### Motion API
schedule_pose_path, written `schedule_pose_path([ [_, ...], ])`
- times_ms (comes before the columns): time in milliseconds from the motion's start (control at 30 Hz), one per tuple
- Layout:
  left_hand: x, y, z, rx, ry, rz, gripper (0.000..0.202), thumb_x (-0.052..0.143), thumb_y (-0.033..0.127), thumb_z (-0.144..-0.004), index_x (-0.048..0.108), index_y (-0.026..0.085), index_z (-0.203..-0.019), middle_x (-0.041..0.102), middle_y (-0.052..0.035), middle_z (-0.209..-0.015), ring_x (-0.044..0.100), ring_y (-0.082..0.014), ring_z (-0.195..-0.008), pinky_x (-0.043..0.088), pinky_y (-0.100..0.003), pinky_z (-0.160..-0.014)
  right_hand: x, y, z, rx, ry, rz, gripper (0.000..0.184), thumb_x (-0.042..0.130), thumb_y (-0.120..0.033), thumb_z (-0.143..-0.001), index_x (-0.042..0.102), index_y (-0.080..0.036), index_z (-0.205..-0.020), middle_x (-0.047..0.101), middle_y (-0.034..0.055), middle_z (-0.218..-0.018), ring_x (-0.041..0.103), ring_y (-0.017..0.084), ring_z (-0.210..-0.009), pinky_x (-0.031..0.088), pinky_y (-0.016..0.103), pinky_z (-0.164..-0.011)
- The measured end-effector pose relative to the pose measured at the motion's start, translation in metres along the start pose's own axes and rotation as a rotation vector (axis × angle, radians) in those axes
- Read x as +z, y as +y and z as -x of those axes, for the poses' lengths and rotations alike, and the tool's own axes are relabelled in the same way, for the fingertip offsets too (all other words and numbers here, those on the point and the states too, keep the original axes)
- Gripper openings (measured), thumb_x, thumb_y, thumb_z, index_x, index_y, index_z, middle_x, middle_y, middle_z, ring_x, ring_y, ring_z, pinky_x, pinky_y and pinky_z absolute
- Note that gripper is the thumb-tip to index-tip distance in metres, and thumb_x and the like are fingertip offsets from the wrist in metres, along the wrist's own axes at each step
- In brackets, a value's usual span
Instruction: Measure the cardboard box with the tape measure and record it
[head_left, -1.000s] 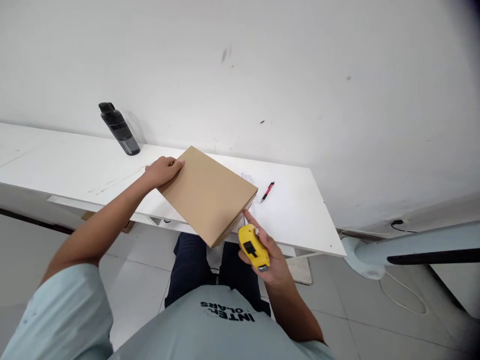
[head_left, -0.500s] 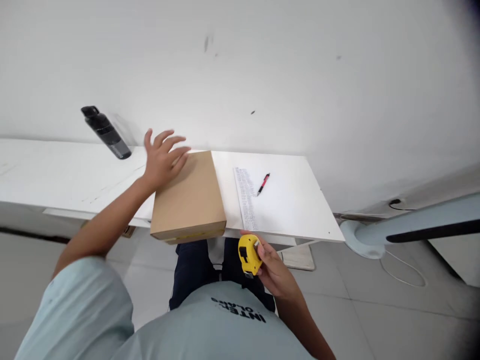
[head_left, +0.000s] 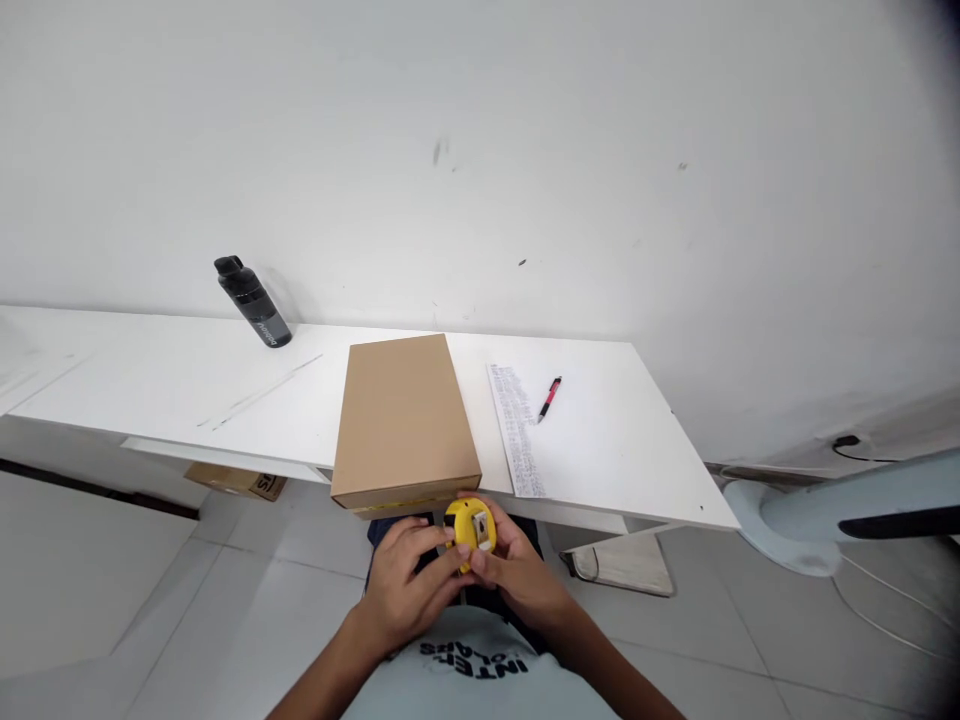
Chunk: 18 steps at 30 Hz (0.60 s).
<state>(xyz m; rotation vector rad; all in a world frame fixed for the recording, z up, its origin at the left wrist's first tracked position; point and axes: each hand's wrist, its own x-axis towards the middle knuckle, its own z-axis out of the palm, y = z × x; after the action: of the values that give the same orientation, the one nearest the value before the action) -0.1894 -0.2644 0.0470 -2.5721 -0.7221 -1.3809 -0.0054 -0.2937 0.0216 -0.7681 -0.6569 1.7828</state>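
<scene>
A yellow tape measure point(head_left: 471, 522) with a metal clip facing up is held just in front of the desk's edge. Wrapped round its right side, my right hand point(head_left: 525, 568) grips it. From the left, the fingers of my left hand point(head_left: 411, 578) are closed on its lower left side. Right behind it lies a closed brown cardboard box point(head_left: 405, 415), whose front slightly overhangs the edge. A handwritten sheet of paper point(head_left: 521, 440) is to the right of the box, and a red and black pen point(head_left: 550, 400) rests on it.
A black bottle point(head_left: 253, 302) stands at the back left of the white desk point(head_left: 172, 385), near the wall. Below the desk another cardboard box point(head_left: 236, 480) sits on the floor. A pale blue stand point(head_left: 795, 530) is at the right.
My left hand has left the top of the cardboard box and come down to the tape measure. The tape measure has turned in my right hand, and the camera view has shifted.
</scene>
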Motion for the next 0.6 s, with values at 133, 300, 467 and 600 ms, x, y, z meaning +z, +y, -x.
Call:
schedule_pose_path([
  [133,-0.021,-0.014,0.003,0.047,0.042,-0.056,0.022,0.069,0.015,-0.097,0.062,0.016,-0.117,0.080,-0.0035,-0.090,0.075,-0.0112,-0.081,0.056,-0.035,-0.103,0.016,-0.011,-0.002,-0.130,0.067,0.135,0.073,0.099,-0.041,-0.066,0.062,-0.030,-0.128,0.072,0.0029,-0.115,0.068,0.017,-0.097,0.057,0.030,-0.088],
  [300,-0.045,-0.041,-0.006,0.129,0.108,-0.211,0.032,0.072,0.008,-0.091,0.060,0.019,-0.119,0.079,-0.0022,-0.089,0.074,-0.0127,-0.081,0.053,-0.042,-0.109,0.015,-0.032,0.001,-0.260,0.127,0.305,0.074,0.096,-0.039,-0.069,0.061,-0.031,-0.133,0.074,0.0048,-0.115,0.072,0.020,-0.097,0.063,0.033,-0.085],
  [467,-0.070,-0.096,-0.023,0.127,0.224,-0.521,0.049,0.077,0.005,-0.083,0.064,0.021,-0.127,0.078,-0.0072,-0.099,0.074,-0.0178,-0.085,0.055,-0.043,-0.102,-0.021,-0.064,-0.022,-0.534,0.283,0.389,0.075,0.097,-0.035,-0.068,0.061,-0.031,-0.134,0.073,0.0043,-0.117,0.073,0.021,-0.099,0.064,0.032,-0.085],
  [600,-0.086,-0.129,-0.032,0.022,0.137,-0.559,0.035,0.072,0.006,-0.087,0.070,0.023,-0.118,0.079,-0.0072,-0.105,0.074,-0.0195,-0.087,0.055,-0.040,-0.093,-0.049,-0.089,-0.047,-0.646,0.319,0.460,0.076,0.092,-0.039,-0.074,0.060,-0.029,-0.142,0.068,0.0081,-0.135,0.069,0.024,-0.121,0.060,0.037,-0.103],
])
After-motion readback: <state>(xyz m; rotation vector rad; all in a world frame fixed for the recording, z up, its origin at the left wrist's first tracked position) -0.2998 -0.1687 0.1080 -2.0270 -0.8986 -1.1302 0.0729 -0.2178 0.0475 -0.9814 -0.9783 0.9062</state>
